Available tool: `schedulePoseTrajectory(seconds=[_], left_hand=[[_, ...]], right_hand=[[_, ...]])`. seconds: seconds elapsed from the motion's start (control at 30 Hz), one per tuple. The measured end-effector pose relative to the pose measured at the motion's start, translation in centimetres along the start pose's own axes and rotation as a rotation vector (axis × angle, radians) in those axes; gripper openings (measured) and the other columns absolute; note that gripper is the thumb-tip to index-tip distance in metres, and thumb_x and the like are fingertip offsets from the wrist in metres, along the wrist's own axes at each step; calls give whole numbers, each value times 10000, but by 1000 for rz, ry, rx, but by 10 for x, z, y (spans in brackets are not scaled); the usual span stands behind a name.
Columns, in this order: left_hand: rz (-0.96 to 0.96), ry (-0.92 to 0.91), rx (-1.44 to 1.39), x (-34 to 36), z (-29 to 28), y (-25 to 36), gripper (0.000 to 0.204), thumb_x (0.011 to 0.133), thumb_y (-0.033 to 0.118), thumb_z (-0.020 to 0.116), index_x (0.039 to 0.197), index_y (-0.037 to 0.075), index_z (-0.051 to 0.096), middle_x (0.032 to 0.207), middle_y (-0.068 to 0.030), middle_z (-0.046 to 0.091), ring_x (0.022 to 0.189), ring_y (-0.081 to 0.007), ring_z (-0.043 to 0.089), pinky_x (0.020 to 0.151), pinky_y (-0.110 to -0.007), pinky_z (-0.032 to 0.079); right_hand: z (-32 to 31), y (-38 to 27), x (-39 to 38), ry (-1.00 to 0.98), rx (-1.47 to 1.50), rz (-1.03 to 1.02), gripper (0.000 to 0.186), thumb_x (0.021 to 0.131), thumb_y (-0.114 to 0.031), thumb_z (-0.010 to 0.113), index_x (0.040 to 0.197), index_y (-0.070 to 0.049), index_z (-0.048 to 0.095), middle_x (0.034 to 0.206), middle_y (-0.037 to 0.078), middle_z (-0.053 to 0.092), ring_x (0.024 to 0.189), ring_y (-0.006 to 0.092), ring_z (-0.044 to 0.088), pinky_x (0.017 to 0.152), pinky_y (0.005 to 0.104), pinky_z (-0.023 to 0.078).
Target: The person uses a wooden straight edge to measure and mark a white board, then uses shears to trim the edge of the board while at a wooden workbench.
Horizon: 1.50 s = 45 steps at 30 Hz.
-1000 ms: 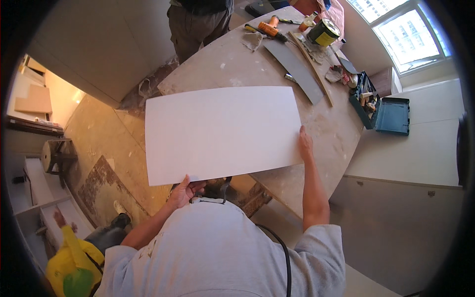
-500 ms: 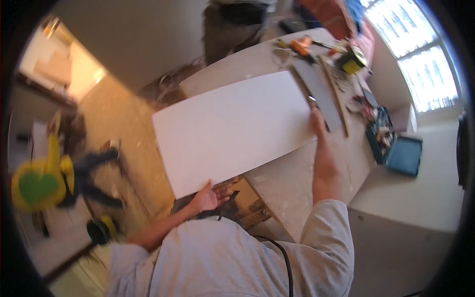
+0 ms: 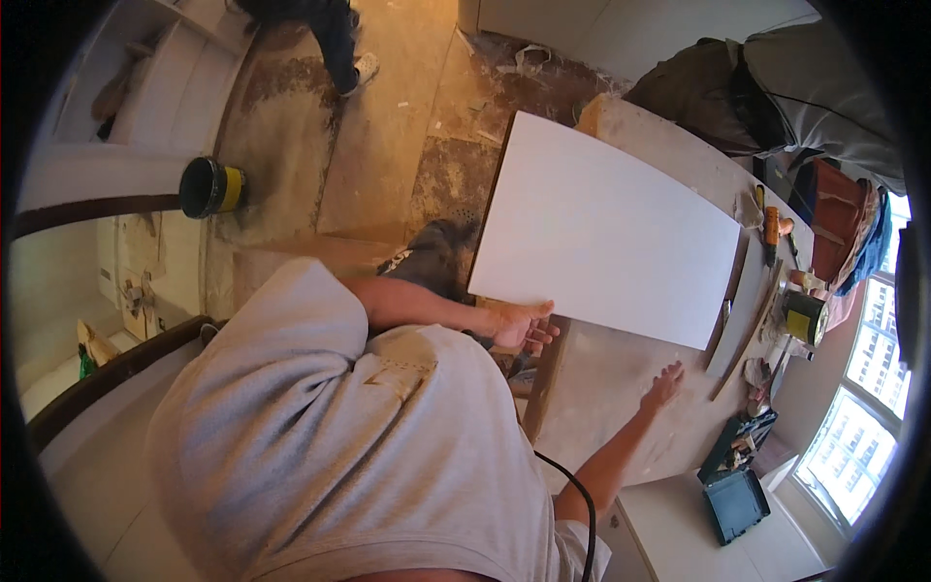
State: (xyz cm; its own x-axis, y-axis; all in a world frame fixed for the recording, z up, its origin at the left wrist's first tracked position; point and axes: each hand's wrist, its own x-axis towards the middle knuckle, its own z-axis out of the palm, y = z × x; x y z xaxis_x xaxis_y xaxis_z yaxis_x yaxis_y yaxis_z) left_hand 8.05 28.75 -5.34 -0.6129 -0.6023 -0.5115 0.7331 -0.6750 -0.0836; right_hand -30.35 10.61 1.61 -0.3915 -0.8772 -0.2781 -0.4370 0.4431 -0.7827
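Observation:
A white rectangular board (image 3: 606,228) lies across the worktable (image 3: 621,398), its left end reaching past the table edge. My left hand (image 3: 521,326) is at the board's near edge, thumb at the edge and fingers spread, not wrapped round it. My right hand (image 3: 664,388) is off the board, below its right corner over the table, fingers apart and empty. Beside the board's right end lie a grey strip (image 3: 737,306) and a thin wooden strip (image 3: 749,335). An orange drill (image 3: 772,225) is farther right.
A can (image 3: 805,316) and open toolbox (image 3: 737,500) sit on the right near a window (image 3: 863,388). A co-worker's grey trousers (image 3: 805,87) are beyond the table; another person's leg (image 3: 335,48) is at top left. A black bucket (image 3: 204,186) stands on the floor (image 3: 378,155).
My view has swung round and down. My right hand has let go of the board and moved below it. The person in yellow has moved, now only partly visible.

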Motion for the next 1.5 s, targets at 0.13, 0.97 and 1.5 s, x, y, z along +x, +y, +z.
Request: schedulePoseTrajectory(seconds=[0.13, 0.97, 1.5], left_hand=[[-123, 99, 235, -42, -10, 10, 529, 904, 536, 717, 1222, 134, 583, 1115, -93, 693, 928, -197, 676, 822, -372, 547], [555, 560, 665, -133, -8, 155, 259, 963, 230, 696, 1142, 72, 594, 975, -41, 676, 823, -144, 649, 669, -332, 561], [664, 372, 669, -94, 4, 254, 399, 960, 167, 627, 1331, 65, 517, 1188, -96, 656, 1034, -242, 671, 848, -395, 587]], right_hand=[[-5, 26, -55, -28, 4, -9, 572, 1004, -484, 572, 1429, -106, 508, 1255, 91, 605, 1125, 222, 576, 901, 391, 463], [83, 6, -220, 123, -152, -240, 345, 1012, -200, 548, 1208, 60, 663, 1131, 200, 692, 1018, 301, 646, 902, 406, 500], [106, 26, -195, 412, -361, -280, 212, 927, -160, 611, 1029, -2, 708, 1065, 208, 655, 1065, 364, 598, 954, 444, 471]])
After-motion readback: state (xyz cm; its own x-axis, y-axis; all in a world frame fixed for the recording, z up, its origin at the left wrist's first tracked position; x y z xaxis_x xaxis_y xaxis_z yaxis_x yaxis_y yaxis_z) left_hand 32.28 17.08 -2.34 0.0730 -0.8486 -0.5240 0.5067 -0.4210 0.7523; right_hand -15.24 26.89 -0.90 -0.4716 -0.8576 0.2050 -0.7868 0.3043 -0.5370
